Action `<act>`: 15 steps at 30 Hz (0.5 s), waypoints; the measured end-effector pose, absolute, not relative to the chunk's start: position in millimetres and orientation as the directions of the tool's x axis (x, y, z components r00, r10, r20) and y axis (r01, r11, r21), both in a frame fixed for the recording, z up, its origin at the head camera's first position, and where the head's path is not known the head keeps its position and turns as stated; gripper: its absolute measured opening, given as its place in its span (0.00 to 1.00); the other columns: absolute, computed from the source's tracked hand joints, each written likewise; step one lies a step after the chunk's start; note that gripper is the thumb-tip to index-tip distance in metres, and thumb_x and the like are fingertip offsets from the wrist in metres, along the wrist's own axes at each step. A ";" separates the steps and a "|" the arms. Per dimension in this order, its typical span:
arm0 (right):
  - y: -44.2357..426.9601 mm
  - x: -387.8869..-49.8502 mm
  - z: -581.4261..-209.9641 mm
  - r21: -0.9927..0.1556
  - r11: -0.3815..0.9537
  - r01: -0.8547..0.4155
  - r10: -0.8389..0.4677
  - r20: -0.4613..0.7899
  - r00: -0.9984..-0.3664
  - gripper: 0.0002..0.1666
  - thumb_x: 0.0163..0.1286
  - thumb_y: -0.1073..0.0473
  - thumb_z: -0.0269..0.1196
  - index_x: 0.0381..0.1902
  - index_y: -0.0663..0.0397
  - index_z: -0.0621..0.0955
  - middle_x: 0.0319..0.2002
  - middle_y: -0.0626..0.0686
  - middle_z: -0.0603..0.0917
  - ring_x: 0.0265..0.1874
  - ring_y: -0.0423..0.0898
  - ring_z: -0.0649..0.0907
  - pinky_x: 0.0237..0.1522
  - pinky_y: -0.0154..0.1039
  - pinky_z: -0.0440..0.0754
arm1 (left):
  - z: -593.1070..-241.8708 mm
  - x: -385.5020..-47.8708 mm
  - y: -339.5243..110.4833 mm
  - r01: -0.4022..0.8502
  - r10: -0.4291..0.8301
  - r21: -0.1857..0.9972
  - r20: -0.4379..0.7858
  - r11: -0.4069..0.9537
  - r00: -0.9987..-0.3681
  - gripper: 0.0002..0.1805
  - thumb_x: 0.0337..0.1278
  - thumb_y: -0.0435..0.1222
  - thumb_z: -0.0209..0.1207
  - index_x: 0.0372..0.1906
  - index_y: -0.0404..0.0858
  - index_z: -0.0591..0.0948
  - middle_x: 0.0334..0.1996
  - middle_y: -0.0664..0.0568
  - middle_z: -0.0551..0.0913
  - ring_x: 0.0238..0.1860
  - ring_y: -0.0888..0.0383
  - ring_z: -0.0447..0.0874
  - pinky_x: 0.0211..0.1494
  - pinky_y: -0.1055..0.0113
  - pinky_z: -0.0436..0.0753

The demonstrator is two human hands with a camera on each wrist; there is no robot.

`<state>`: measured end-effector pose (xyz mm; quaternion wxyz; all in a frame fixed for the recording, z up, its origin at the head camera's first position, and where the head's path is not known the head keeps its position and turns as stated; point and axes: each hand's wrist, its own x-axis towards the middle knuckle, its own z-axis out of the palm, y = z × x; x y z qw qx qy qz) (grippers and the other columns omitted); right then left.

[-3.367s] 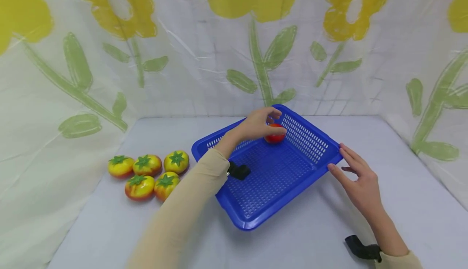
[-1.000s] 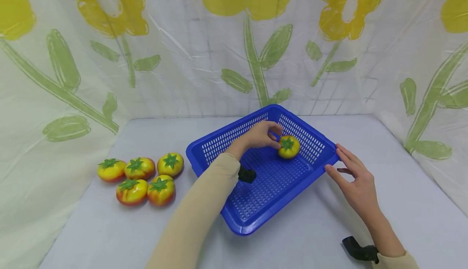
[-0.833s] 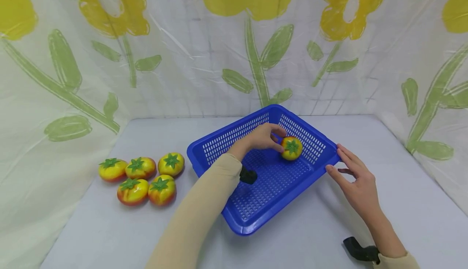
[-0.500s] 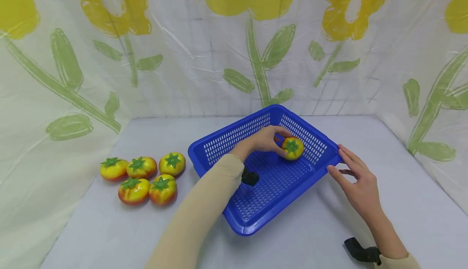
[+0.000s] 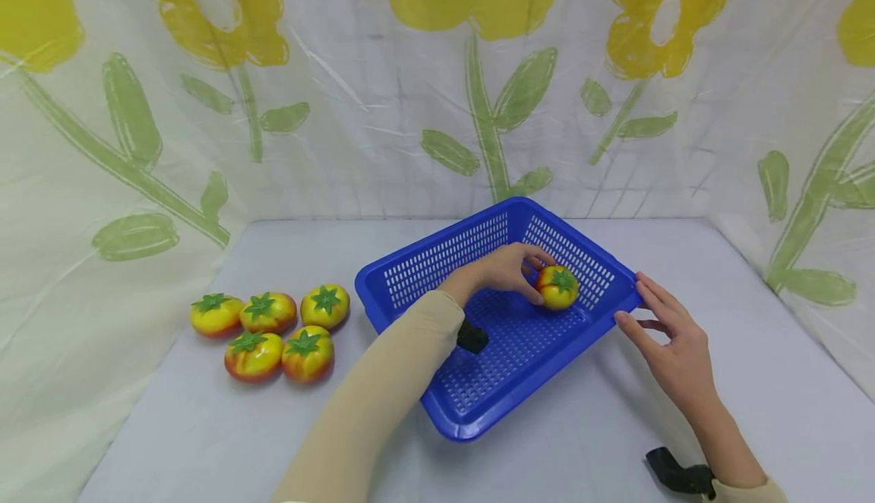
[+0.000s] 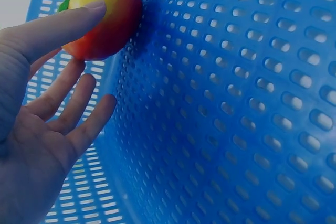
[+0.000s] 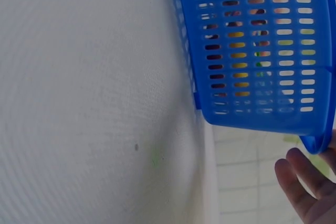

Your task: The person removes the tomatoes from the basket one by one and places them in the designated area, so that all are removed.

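Inside the blue plastic basket [image 5: 478,404], my left hand [image 5: 509,267] pinches a yellow-red tomato [image 5: 557,289] near the right wall. Its green star-shaped leaf top faces up. In the left wrist view, the thumb lies across the tomato [image 6: 113,22]; the other fingers of the left hand [image 6: 58,108] spread below it, and the index finger is mostly hidden. My right hand [image 5: 673,343] pinches the rim at the basket's right corner. The right wrist view catches only some fingers of that hand [image 7: 310,182] at the rim of the basket [image 7: 262,116].
Several similar tomatoes [image 5: 270,312] sit in a cluster on the white table [image 5: 184,427], left of the basket. Behind the table hangs a white curtain [image 5: 355,123] painted with yellow flowers. The left forearm [image 5: 376,397] crosses over the basket's near left edge.
The tomato in the basket showed its red side earlier; now its green top faces up. It has shifted rightward and nearer, with the left hand following. The right hand stays at the corner.
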<state>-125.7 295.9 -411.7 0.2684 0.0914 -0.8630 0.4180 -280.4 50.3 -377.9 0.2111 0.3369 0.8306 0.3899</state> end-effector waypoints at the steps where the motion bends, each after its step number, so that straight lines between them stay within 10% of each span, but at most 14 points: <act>1: 295.5 -125.6 -411.9 -0.673 0.632 -0.385 0.065 0.541 -0.839 0.38 0.62 0.65 0.71 0.69 0.54 0.72 0.69 0.49 0.70 0.52 0.29 0.74 0.45 0.17 0.73 | -378.3 -279.8 50.4 0.396 0.721 0.784 -0.093 0.478 -0.687 0.34 0.46 0.32 0.75 0.63 0.43 0.77 0.58 0.47 0.76 0.57 0.50 0.77 0.50 0.70 0.79; 15: 296.1 -125.6 -411.7 -0.679 0.626 -0.383 0.066 0.536 -0.842 0.37 0.62 0.65 0.71 0.69 0.55 0.72 0.69 0.50 0.71 0.52 0.29 0.73 0.44 0.16 0.72 | -375.1 -277.5 60.7 0.432 0.741 0.780 -0.062 0.454 -0.669 0.38 0.46 0.32 0.75 0.66 0.37 0.73 0.62 0.48 0.75 0.61 0.53 0.74 0.55 0.75 0.74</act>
